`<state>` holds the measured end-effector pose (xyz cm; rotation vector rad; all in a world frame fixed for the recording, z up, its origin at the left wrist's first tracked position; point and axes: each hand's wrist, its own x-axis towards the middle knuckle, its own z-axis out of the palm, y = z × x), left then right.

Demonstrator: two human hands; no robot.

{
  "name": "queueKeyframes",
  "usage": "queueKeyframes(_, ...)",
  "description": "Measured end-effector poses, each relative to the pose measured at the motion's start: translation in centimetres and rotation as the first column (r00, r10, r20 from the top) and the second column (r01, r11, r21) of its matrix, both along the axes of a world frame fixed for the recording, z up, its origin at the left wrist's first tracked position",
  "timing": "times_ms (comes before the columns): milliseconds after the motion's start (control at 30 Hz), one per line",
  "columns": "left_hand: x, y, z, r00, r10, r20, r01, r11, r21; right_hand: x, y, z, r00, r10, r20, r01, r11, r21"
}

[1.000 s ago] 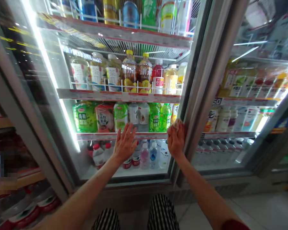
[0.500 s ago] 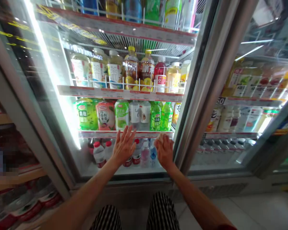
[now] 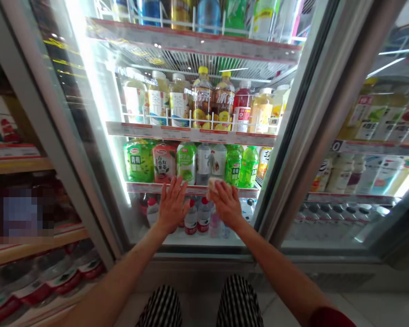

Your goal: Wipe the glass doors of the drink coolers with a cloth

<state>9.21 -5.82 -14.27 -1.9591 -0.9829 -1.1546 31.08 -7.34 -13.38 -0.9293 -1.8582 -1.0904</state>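
My right hand [image 3: 227, 206] presses a crumpled whitish cloth [image 3: 214, 184] against the glass door [image 3: 276, 150] of a lit drinks cooler, its fingers bunched over it. To its left, my left hand [image 3: 172, 206] is open, with fingers spread and pointing up at the same glass. Whether that palm touches the pane I cannot tell. Behind the glass, a green-labelled bottle [image 3: 186, 162] stands above my left fingertips. Clear bottles with pale labels [image 3: 218, 161] stand above the cloth. Red-capped bottles [image 3: 203, 217] show between my hands, on the bottom level.
A metal door frame [image 3: 313, 136] runs up on the right, with another cooler section of bottles beyond it. Left of the cooler, wooden shelves [image 3: 20, 164] hold packs and several red-labelled bottles [image 3: 63, 274]. My knees [image 3: 240, 299] in checked trousers are close below the door.
My right hand has slid left across the glass with the cloth, closer to my left hand. My left hand has shifted slightly left. The view has turned a little left.
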Motion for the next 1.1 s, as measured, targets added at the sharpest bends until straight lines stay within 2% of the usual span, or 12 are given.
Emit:
queueKeyframes(100, -1.1, 0.1, 0.1, 0.999, 0.025, 0.031, -0.025, 1.000, -0.004, -0.3, 0.7, 1.8, 0.957, -0.030, -0.290, 0.062, 0.993, 0.102)
queueKeyframes(133, -1.3, 0.1, 0.2, 0.999, 0.032, 0.031, -0.032, 0.999, -0.004, -0.6, 0.9, 2.0, 0.946, -0.028, -0.322, 0.070, 0.991, 0.118)
queueKeyframes(167, -1.5, 0.1, 0.2, 0.999, 0.037, 0.026, -0.037, 0.999, -0.002, -1.1, 0.9, 1.9, 0.954, -0.020, -0.298, 0.058, 0.991, 0.119)
queueKeyframes(300, -2.1, 0.1, 0.4, 0.999, 0.037, 0.015, -0.037, 0.999, -0.010, -2.6, 0.8, 0.9, 0.997, 0.040, 0.063, -0.039, 0.999, -0.016)
queueKeyframes(367, -2.4, 0.2, 0.7, 0.998, 0.046, 0.039, -0.045, 0.999, -0.017, -2.7, 1.0, 1.6, 0.999, 0.031, 0.027, -0.031, 0.999, -0.008)
queueKeyframes(467, -2.9, 0.4, 1.1, 0.995, 0.063, 0.076, -0.062, 0.998, -0.023, -2.9, 1.5, 3.2, 0.982, 0.000, -0.188, 0.018, 0.996, 0.090)
queueKeyframes(500, -3.0, 0.5, 1.1, 0.995, 0.065, 0.078, -0.063, 0.998, -0.024, -3.1, 1.6, 3.4, 0.979, -0.002, -0.203, 0.023, 0.995, 0.102)
queueKeyframes(667, -3.7, 0.7, 1.5, 0.996, 0.061, 0.066, -0.059, 0.998, -0.026, -4.5, 1.4, 3.0, 0.995, 0.039, 0.089, -0.036, 0.999, -0.037)
queueKeyframes(833, -4.9, 1.1, 2.1, 0.992, 0.092, 0.090, -0.092, 0.996, -0.003, -5.9, 2.0, 4.5, 0.992, -0.017, -0.123, 0.015, 1.000, -0.013)
queueKeyframes(900, -5.6, 1.2, 2.2, 0.992, 0.098, 0.080, -0.099, 0.995, 0.003, -6.8, 2.1, 4.2, 0.999, 0.007, -0.046, -0.009, 0.999, -0.045)
queueKeyframes(1000, -7.1, 1.4, 2.2, 0.991, 0.111, 0.077, -0.111, 0.994, 0.001, -8.4, 2.0, 3.7, 0.977, 0.102, 0.190, -0.082, 0.991, -0.108)
queueKeyframes(1100, -8.7, 1.5, 2.1, 0.984, 0.136, 0.111, -0.135, 0.991, -0.018, -10.2, 2.3, 4.8, 0.986, 0.094, 0.135, -0.081, 0.991, -0.102)
